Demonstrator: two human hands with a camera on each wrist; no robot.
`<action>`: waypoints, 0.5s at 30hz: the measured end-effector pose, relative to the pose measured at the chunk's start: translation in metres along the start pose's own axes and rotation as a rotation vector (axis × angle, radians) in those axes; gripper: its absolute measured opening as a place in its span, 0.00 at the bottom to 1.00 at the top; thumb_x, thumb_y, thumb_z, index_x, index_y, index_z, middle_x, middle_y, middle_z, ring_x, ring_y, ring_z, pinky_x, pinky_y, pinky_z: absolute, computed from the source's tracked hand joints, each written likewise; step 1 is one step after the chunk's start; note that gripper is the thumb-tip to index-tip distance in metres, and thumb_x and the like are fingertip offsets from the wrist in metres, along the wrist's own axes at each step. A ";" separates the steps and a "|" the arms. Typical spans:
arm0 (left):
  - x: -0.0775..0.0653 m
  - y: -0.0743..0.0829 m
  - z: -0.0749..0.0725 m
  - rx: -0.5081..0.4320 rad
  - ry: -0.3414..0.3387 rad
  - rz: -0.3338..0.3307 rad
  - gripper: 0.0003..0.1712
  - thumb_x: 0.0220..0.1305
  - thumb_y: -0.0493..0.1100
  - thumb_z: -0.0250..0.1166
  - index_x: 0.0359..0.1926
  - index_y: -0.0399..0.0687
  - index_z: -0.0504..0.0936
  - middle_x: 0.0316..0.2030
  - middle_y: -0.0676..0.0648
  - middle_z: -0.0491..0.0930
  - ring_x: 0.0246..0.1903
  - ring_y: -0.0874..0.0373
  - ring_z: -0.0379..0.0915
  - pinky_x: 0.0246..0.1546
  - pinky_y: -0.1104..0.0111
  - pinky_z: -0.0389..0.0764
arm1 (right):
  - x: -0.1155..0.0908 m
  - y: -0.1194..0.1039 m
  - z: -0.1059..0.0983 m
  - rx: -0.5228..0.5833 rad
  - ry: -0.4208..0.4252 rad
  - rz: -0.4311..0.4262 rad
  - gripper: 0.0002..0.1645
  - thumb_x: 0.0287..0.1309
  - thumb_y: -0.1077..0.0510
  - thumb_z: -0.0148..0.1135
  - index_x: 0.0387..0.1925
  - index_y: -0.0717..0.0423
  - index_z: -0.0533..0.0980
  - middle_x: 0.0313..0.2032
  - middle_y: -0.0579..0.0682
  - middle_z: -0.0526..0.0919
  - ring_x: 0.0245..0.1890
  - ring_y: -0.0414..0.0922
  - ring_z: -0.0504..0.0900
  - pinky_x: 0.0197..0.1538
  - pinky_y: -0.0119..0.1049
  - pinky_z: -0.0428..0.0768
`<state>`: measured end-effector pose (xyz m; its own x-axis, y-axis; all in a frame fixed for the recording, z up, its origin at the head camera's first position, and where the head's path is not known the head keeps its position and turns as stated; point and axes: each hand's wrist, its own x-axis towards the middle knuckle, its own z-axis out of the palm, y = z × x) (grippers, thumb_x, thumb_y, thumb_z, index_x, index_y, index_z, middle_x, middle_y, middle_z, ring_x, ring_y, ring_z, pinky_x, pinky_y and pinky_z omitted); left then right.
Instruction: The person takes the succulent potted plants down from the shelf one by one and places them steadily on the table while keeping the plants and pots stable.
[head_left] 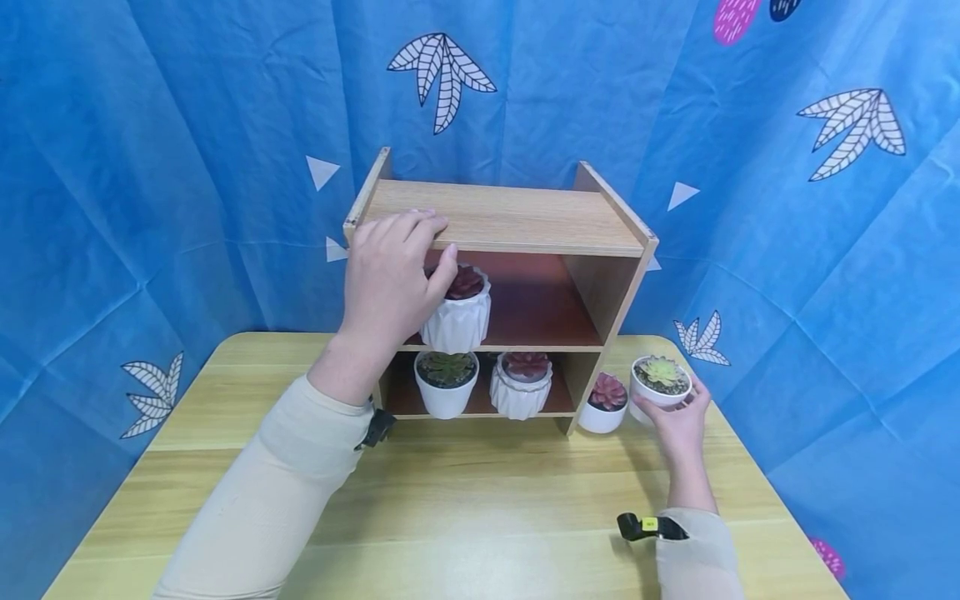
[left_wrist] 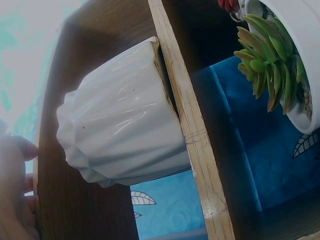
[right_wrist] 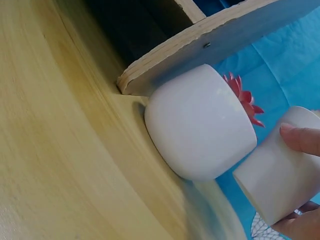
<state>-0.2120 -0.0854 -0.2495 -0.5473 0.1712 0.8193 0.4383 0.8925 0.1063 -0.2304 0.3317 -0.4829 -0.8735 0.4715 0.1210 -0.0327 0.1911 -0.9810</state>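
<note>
My right hand [head_left: 682,421] grips a small white pot with a pale green succulent [head_left: 660,375], thumb on one side and fingers on the other. In the right wrist view this pot [right_wrist: 280,172] is tilted, with its base in sight. Just left of it, a white pot with a red succulent [head_left: 603,404] stands on the table against the shelf's side. My left hand [head_left: 393,271] rests over the front edge of the wooden shelf's top board [head_left: 510,218]. Below and beside its thumb is a ridged white pot with a dark red succulent [head_left: 457,317] on the middle shelf.
On the bottom shelf stand a smooth white pot with a green succulent [head_left: 446,387] and a ridged white pot with a red one [head_left: 522,387]. The shelf unit stands toward the back of the wooden table [head_left: 480,508]. A blue patterned cloth [head_left: 247,167] hangs behind and at both sides.
</note>
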 end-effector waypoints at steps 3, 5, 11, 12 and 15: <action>0.000 0.000 0.000 0.003 -0.001 -0.002 0.24 0.70 0.55 0.56 0.58 0.46 0.83 0.56 0.45 0.82 0.58 0.47 0.76 0.60 0.52 0.69 | 0.001 0.003 0.001 0.002 0.002 0.000 0.66 0.47 0.66 0.77 0.76 0.50 0.42 0.72 0.63 0.55 0.71 0.59 0.61 0.72 0.49 0.62; 0.000 0.000 0.000 0.004 -0.002 -0.003 0.24 0.70 0.55 0.56 0.58 0.46 0.83 0.56 0.45 0.82 0.58 0.48 0.75 0.60 0.52 0.69 | 0.002 0.004 0.002 0.002 0.003 -0.003 0.65 0.47 0.67 0.77 0.75 0.51 0.43 0.72 0.63 0.55 0.70 0.59 0.61 0.72 0.49 0.61; 0.000 0.000 0.000 0.005 -0.001 0.003 0.24 0.70 0.54 0.56 0.58 0.46 0.83 0.56 0.45 0.82 0.58 0.48 0.76 0.60 0.52 0.69 | 0.003 0.009 0.002 0.000 -0.005 0.019 0.64 0.48 0.67 0.76 0.75 0.51 0.43 0.73 0.62 0.54 0.71 0.58 0.60 0.73 0.49 0.61; 0.000 0.000 0.000 0.005 -0.001 0.004 0.24 0.70 0.54 0.56 0.58 0.46 0.83 0.56 0.45 0.82 0.58 0.48 0.75 0.60 0.52 0.69 | 0.003 0.010 0.002 -0.003 -0.007 0.024 0.64 0.48 0.67 0.77 0.75 0.51 0.43 0.73 0.62 0.54 0.71 0.58 0.60 0.73 0.49 0.61; 0.000 0.000 0.001 0.007 -0.006 0.002 0.24 0.70 0.55 0.56 0.58 0.46 0.83 0.57 0.45 0.81 0.58 0.48 0.75 0.61 0.52 0.69 | 0.003 0.012 0.001 -0.009 -0.012 0.037 0.64 0.48 0.66 0.77 0.75 0.52 0.42 0.73 0.63 0.54 0.71 0.58 0.61 0.73 0.49 0.61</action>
<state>-0.2125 -0.0847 -0.2495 -0.5503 0.1757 0.8163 0.4345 0.8951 0.1002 -0.2344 0.3344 -0.4948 -0.8799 0.4680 0.0823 0.0046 0.1815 -0.9834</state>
